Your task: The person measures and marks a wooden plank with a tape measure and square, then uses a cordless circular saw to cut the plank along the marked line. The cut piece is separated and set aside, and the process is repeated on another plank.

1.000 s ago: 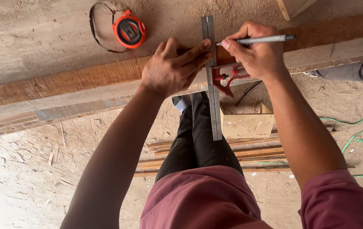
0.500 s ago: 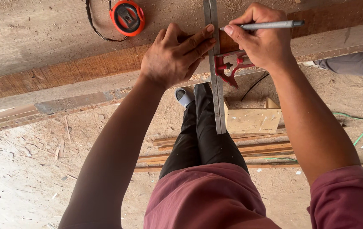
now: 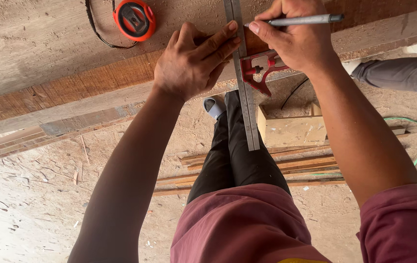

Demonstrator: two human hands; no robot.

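The left hand (image 3: 194, 61) presses flat, fingers spread, on the combination square (image 3: 247, 73) laid across the wooden plank (image 3: 72, 87); the right hand (image 3: 296, 39) pinches a grey pencil (image 3: 306, 20) beside the blade, probably marking; steady pressure matters next.

Packages, signs, screens: none in view.

Labels: one, a dark rounded panel on the face of the orange tape measure (image 3: 134, 19), which lies flat on the tabletop (image 3: 33, 44). Its markings are too small to make out.
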